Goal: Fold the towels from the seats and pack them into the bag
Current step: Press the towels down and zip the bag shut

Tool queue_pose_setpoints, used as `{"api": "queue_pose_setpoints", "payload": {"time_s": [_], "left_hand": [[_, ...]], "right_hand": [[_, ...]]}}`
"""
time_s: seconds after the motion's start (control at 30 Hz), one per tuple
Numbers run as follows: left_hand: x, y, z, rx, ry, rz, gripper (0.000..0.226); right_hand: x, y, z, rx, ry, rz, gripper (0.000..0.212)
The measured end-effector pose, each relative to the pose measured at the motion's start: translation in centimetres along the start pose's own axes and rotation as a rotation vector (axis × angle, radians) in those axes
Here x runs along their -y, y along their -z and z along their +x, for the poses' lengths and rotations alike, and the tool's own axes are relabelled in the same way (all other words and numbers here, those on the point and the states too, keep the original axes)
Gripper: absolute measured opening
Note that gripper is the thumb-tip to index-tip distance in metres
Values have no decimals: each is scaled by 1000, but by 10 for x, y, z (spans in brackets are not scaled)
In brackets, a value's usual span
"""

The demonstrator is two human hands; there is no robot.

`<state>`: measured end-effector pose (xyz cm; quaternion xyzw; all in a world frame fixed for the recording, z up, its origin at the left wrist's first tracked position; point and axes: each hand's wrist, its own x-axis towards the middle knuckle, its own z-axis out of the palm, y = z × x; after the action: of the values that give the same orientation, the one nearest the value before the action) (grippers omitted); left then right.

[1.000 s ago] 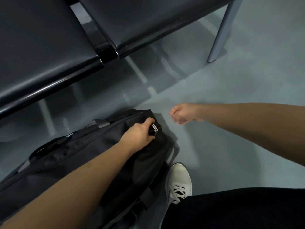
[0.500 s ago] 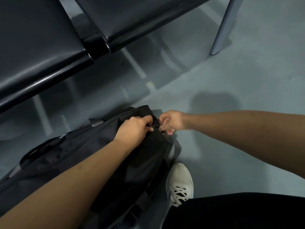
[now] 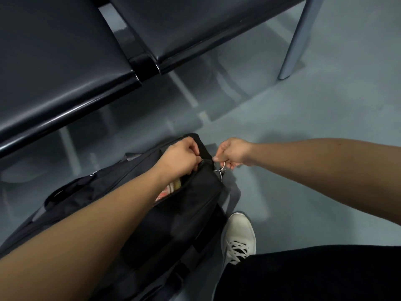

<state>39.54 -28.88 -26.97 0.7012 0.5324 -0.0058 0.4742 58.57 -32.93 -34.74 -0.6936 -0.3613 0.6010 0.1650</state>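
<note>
Fingers [image 3: 217, 158] of my right hand [image 3: 233, 153] pinch the zipper ring [image 3: 222, 164] in a narrow grip at the centre of the frame. Just left of it, my left hand [image 3: 180, 157] holds the black fabric at the zipper's end, grip curled tight. Both hold the bag [image 3: 195, 213], which lies on the grey floor [image 3: 314, 118] across the lower left. A strip of reddish cloth [image 3: 169, 190] shows in its zipper gap. My white shoe [image 3: 239, 237] is just right of the bag; the dark seats [image 3: 65, 61] fill the upper left.

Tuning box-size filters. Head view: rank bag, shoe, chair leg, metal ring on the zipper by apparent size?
1. bag: largest, even partly covered by a forearm.
2. shoe and chair leg: look alike; the leg is farther, so unranked.
3. metal ring: smallest.
</note>
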Motion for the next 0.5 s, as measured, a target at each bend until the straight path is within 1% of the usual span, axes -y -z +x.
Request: {"api": "queue_pose_setpoints", "payload": {"time_s": [0.1, 0.2, 0.27, 0.33, 0.37, 0.4, 0.43, 0.47, 0.5], "left_hand": [[11, 29, -11, -68, 36, 27, 21], [41, 68, -45, -90, 93, 45, 25], [57, 91, -77, -105, 88, -25, 25], [65, 108, -105, -148, 61, -148, 25], [65, 114, -115, -172, 43, -199, 26], [64, 119, -122, -190, 21, -236, 27], [63, 123, -126, -203, -2, -259, 29], [63, 125, -130, -211, -23, -272, 30], [63, 126, -134, -216, -41, -280, 31]], "right_hand": [[3, 12, 0, -115, -7, -143, 27], [8, 16, -4, -191, -16, -302, 30], [19, 11, -12, -207, -7, -388, 28], [38, -4, -26, -240, 47, -578, 23], [49, -15, -35, -308, 112, -701, 23], [60, -28, -46, -393, 225, -779, 24], [71, -42, -58, -440, 380, -798, 29], [82, -59, -72, -408, 539, -779, 38], [93, -75, -85, -323, 665, -753, 46]]}}
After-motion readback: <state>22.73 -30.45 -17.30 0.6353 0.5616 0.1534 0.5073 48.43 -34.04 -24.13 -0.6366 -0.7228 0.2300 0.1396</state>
